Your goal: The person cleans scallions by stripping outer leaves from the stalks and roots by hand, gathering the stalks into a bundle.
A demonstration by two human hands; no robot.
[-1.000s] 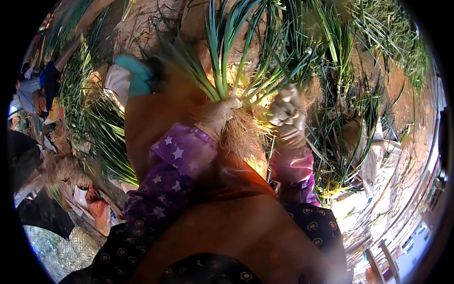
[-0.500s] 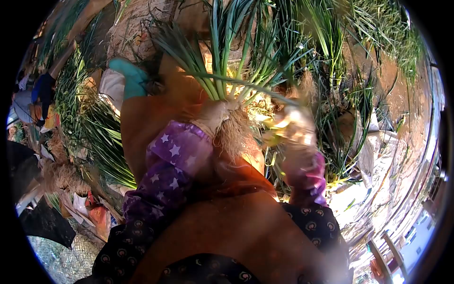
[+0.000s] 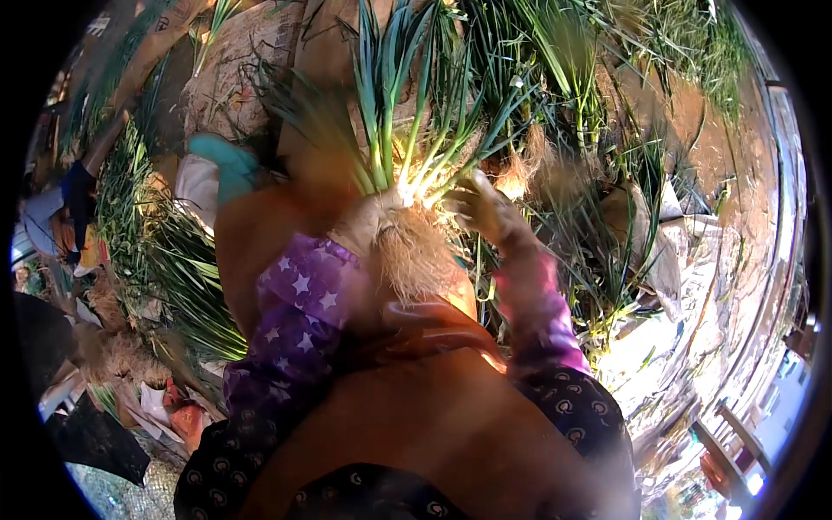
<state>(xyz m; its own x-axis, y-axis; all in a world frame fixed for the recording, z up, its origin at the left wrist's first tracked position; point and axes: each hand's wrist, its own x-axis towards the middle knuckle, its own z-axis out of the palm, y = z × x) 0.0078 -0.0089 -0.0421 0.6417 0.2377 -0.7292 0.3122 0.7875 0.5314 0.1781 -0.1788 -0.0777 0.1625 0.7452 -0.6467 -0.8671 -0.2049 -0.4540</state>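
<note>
A bunch of green onions (image 3: 416, 165) with long green leaves, pale stems and a thick tuft of tan roots (image 3: 420, 260) stands upright over my lap. My left hand (image 3: 368, 221) is closed around the stem bases on the left side, just above the roots. My right hand (image 3: 487, 210) is at the right side of the stems, its fingers bent and apart. Whether its fingertips touch the stems is hard to see. Both forearms wear purple sleeves, the left one with white stars.
More green onions lie in heaps to the left (image 3: 191, 277) and right (image 3: 581, 113). A teal-covered foot (image 3: 224, 160) shows at upper left beside a pale sack (image 3: 195, 191). Another person (image 3: 52, 212) is at the far left. Sheeting (image 3: 667, 260) lies on the ground at right.
My right hand has moved left and inward to the stems; a blurred yellowish leaf that was at it no longer shows there. My left hand still grips the bunch, slightly further left in view.
</note>
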